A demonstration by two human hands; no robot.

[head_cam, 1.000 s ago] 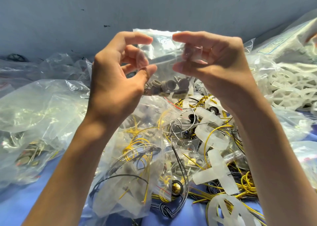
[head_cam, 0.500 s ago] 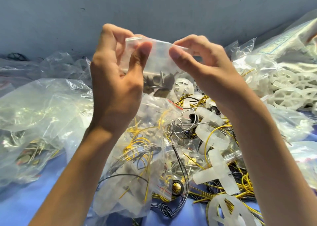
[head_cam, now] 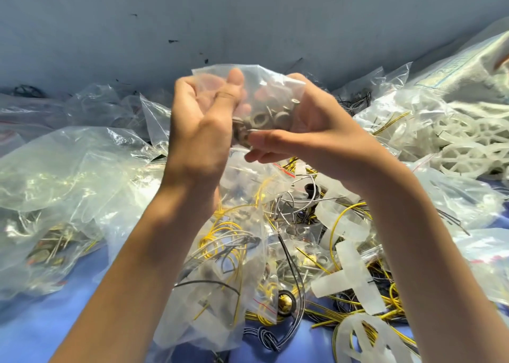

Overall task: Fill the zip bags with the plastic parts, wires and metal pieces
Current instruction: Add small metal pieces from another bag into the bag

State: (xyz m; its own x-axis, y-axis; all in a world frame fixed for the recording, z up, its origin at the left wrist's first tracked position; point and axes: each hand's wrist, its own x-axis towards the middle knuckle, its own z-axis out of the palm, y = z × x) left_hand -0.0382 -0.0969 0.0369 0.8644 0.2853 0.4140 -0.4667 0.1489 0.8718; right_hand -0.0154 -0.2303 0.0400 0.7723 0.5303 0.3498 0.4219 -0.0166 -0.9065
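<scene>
Both hands grip one small zip bag (head_cam: 268, 87), held up at upper centre of the frame, clear of the heap below. Left hand (head_cam: 202, 122): fingers curled round the bag's left side, some showing blurred through the plastic. Right hand (head_cam: 314, 131): cups the bag's right side and bottom, fingers running leftward beneath it, closed on the plastic. Grey ring-shaped parts (head_cam: 264, 120) sit bunched in the bag's lower portion, between the two hands. Cannot tell whether the zip is sealed.

Centre of frame, below: a filled clear bag (head_cam: 220, 266) of coiled yellow and dark wires lies on the blue surface (head_cam: 41, 332). Just right of it, a loose heap:
- yellow wires (head_cam: 344, 311)
- grey metal wire loops (head_cam: 289, 205)
- a brass round piece (head_cam: 285, 303) in a black ring
- a white translucent plastic cross (head_cam: 349, 277)

Right edge, mid-height: white wheel-shaped plastic parts (head_cam: 468, 145), partly bagged. Left side: large crumpled clear bags (head_cam: 68, 175), one with dark metal pieces (head_cam: 46, 252) showing low down. Grey wall (head_cam: 248, 18) fills the top.
</scene>
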